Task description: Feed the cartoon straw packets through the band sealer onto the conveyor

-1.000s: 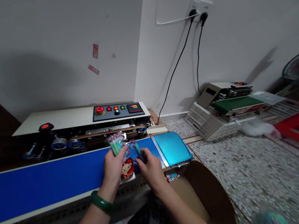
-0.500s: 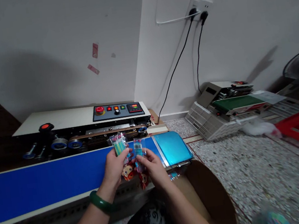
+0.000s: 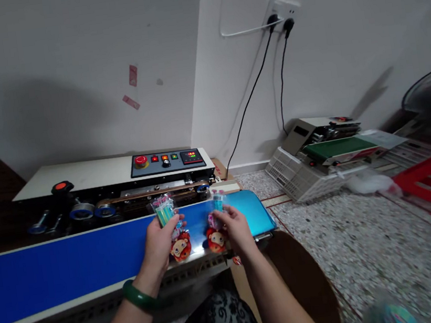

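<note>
Each grip is closed on its own clear cartoon-printed packet, the left hand (image 3: 158, 243) holding the left packet (image 3: 170, 225) and the right hand (image 3: 235, 229) the right packet (image 3: 216, 225), side by side over the blue belt (image 3: 55, 267), tops toward the sealing machine (image 3: 115, 182).

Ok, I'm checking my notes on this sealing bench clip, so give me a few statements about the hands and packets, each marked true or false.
1. Each hand holds its own packet: left hand one packet, right hand another packet. True.
2. The conveyor belt is green. False: it is blue.
3. A green bangle sits on the left wrist. True.
4. The wall socket has nothing plugged in. False: two black plugs are in it.
</note>
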`<state>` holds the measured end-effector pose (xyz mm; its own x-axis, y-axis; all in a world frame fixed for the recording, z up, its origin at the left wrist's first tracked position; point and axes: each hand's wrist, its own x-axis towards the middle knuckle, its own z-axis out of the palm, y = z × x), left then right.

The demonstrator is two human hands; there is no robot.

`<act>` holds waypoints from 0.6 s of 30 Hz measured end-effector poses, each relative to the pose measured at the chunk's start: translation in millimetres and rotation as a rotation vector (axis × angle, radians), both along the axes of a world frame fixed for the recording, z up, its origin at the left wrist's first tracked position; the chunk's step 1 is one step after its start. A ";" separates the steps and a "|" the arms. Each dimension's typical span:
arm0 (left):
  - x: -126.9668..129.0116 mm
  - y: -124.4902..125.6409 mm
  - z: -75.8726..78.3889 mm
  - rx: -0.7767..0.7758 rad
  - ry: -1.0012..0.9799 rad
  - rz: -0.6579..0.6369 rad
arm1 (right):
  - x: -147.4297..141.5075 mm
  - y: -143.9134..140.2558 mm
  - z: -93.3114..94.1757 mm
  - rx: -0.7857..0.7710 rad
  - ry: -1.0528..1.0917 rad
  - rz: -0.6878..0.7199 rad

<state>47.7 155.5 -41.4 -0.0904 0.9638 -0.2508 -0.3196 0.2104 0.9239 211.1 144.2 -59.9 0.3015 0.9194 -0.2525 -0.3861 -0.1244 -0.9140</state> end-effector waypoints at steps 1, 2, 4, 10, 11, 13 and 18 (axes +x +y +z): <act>-1.0 0.3 0.4 -0.006 -0.003 -0.001 | 8.8 8.0 -3.3 -0.027 -0.040 -0.048; -1.7 0.3 1.0 -0.011 -0.006 -0.007 | 16.6 16.1 -5.9 -0.051 -0.075 -0.060; -2.1 0.2 2.3 -0.016 -0.009 -0.024 | 27.2 31.7 -8.7 -0.087 -0.132 -0.011; -1.8 -0.2 5.2 0.025 -0.025 -0.039 | 24.0 60.2 -2.9 -0.114 -0.217 0.104; -1.9 -0.1 5.4 0.017 -0.048 -0.046 | 20.5 59.5 -0.9 -0.099 -0.239 0.086; -2.1 0.2 5.5 -0.022 -0.119 -0.060 | 11.3 51.2 3.6 -0.019 -0.272 0.066; -0.9 -0.6 2.9 -0.018 -0.190 -0.120 | -18.7 9.0 11.0 0.118 -0.138 0.464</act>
